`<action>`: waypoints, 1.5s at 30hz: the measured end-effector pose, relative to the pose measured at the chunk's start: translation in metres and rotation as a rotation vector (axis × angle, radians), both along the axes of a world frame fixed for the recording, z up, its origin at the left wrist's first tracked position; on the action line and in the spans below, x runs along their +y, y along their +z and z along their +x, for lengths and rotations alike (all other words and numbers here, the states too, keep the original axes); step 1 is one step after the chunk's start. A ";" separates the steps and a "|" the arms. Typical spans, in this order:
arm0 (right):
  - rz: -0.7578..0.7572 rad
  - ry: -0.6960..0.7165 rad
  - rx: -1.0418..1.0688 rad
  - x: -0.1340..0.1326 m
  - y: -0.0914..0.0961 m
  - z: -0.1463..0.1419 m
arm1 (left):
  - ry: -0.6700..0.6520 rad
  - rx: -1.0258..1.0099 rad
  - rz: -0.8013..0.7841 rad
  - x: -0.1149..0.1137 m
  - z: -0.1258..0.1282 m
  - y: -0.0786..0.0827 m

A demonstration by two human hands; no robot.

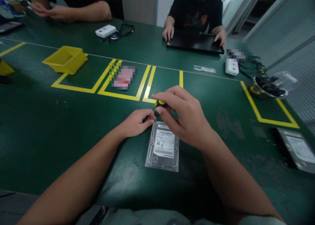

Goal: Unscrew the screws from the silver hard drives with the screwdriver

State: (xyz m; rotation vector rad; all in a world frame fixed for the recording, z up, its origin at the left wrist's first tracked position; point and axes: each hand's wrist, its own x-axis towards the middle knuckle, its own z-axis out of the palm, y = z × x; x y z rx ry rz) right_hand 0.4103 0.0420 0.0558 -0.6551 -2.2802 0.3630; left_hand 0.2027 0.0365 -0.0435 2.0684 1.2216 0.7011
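A silver hard drive [163,146], white label facing up, lies flat on the green table before me. Over its far end, my right hand [188,116] grips a short yellow-and-black screwdriver [159,104] by its handle. The tool's tip is hidden from this angle. My left hand [139,121] rests at the drive's far left corner, thumb and fingers curled together just under the screwdriver. Whatever those fingertips pinch, if anything, is too small to make out.
Yellow tape marks boxes on the table. A yellow bin [65,60] stands far left, with tiny loose parts [61,102] nearer. At right are another hard drive [299,148] and a metal bowl [268,89] of dark items. Across the table, one person holds a black laptop-like panel [195,43].
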 end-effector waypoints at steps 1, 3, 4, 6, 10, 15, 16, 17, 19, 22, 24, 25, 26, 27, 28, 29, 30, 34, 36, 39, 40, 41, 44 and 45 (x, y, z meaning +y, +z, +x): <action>-0.002 0.002 0.000 0.000 0.000 0.000 | -0.001 0.000 -0.002 0.000 0.000 0.000; -0.004 0.010 0.004 0.000 0.000 0.000 | -0.006 -0.001 -0.006 0.000 0.000 0.000; -0.007 0.014 0.006 0.000 -0.001 0.000 | -0.007 -0.002 -0.007 0.000 0.000 0.001; -0.018 0.019 0.000 0.000 -0.001 -0.001 | -0.007 -0.006 -0.014 0.000 0.000 0.001; -0.044 0.027 -0.019 0.000 -0.001 -0.001 | -0.002 -0.016 -0.035 -0.001 0.000 0.002; -0.065 0.037 -0.024 -0.001 -0.002 -0.001 | -0.009 -0.033 -0.063 -0.001 0.001 0.004; -0.069 0.036 -0.026 -0.001 -0.001 -0.001 | -0.009 -0.035 -0.061 -0.001 0.001 0.004; -0.070 0.035 -0.028 -0.002 -0.001 -0.001 | -0.008 -0.036 -0.059 -0.001 0.001 0.005; -0.070 0.031 -0.031 -0.002 0.000 -0.001 | -0.009 -0.040 -0.054 -0.001 0.001 0.005; -0.077 0.025 -0.039 -0.002 0.000 -0.001 | -0.013 -0.041 -0.049 -0.001 0.002 0.005; -0.083 0.023 -0.044 -0.002 0.000 -0.001 | -0.016 -0.039 -0.046 -0.001 0.002 0.006; -0.083 0.023 -0.046 -0.002 -0.001 -0.001 | -0.018 -0.038 -0.046 -0.001 0.002 0.006; -0.080 0.022 -0.048 -0.002 -0.001 -0.001 | -0.020 -0.039 -0.046 -0.001 0.002 0.006; -0.077 0.020 -0.049 -0.002 -0.001 -0.001 | -0.021 -0.040 -0.046 -0.001 0.002 0.005; -0.074 0.019 -0.051 -0.002 -0.001 -0.001 | -0.022 -0.040 -0.046 -0.001 0.002 0.005; -0.074 0.019 -0.053 -0.002 -0.002 -0.001 | -0.023 -0.039 -0.046 -0.001 0.002 0.005; -0.077 0.019 -0.054 -0.002 -0.002 -0.002 | -0.023 -0.037 -0.045 -0.001 0.002 0.004; -0.093 0.037 -0.049 -0.002 -0.003 -0.005 | -0.027 -0.017 -0.033 0.000 0.001 0.002; -0.096 0.051 -0.046 -0.002 -0.004 -0.006 | -0.020 -0.009 -0.019 0.000 0.000 0.001; -0.095 0.062 -0.041 -0.002 -0.005 -0.006 | -0.016 -0.004 -0.005 0.000 0.000 0.001; -0.093 0.063 -0.038 -0.001 -0.005 -0.006 | -0.016 -0.005 -0.005 0.000 0.001 0.001; -0.090 0.064 -0.035 -0.001 -0.005 -0.006 | -0.016 -0.006 -0.008 0.000 0.001 0.001; -0.092 0.064 -0.035 -0.001 -0.005 -0.006 | -0.012 -0.008 -0.014 0.000 0.001 0.001; -0.095 0.065 -0.034 -0.002 -0.005 -0.006 | -0.012 -0.010 -0.015 0.000 0.001 0.001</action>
